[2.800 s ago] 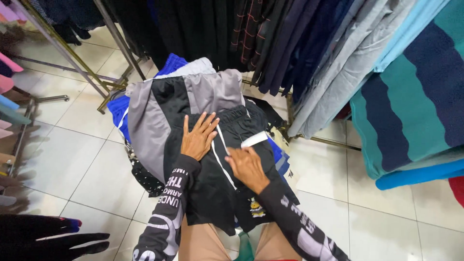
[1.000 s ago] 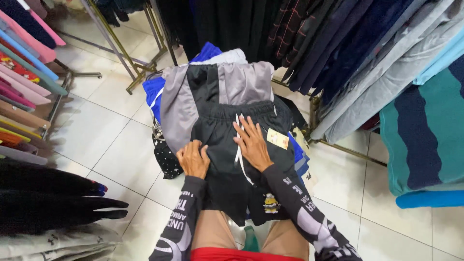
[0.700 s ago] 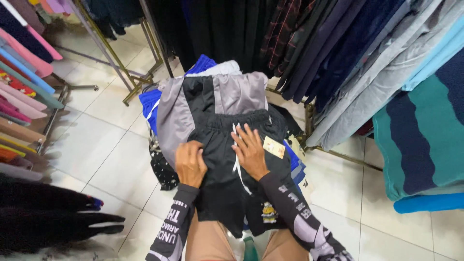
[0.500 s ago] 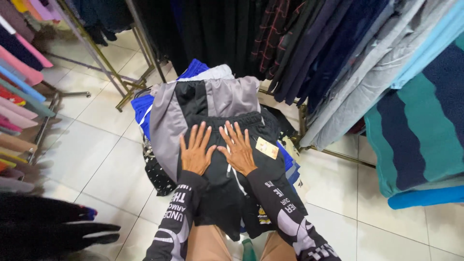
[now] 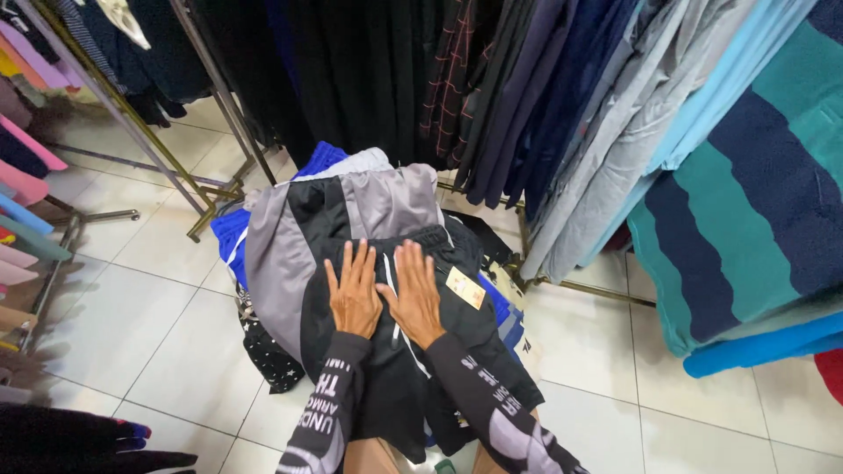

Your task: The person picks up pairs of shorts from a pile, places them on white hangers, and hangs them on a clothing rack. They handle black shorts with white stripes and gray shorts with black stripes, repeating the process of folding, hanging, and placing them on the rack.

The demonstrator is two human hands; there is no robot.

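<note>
Atop the grey-and-black jacket (image 5: 351,206), black shorts (image 5: 413,351) lay lengthwise, waistband pointing away from the person; left hand (image 5: 354,294) and right hand (image 5: 414,294) pressed flat on them, fingers spread, grasping nothing.

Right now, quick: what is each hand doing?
Left hand: open, palm flat on the black shorts, holding nothing.
Right hand: open, flat on the same shorts beside the left, holding nothing.

Bright even overhead light, soft shadows, sharp centre, wide-angle stretch at edges.
</note>
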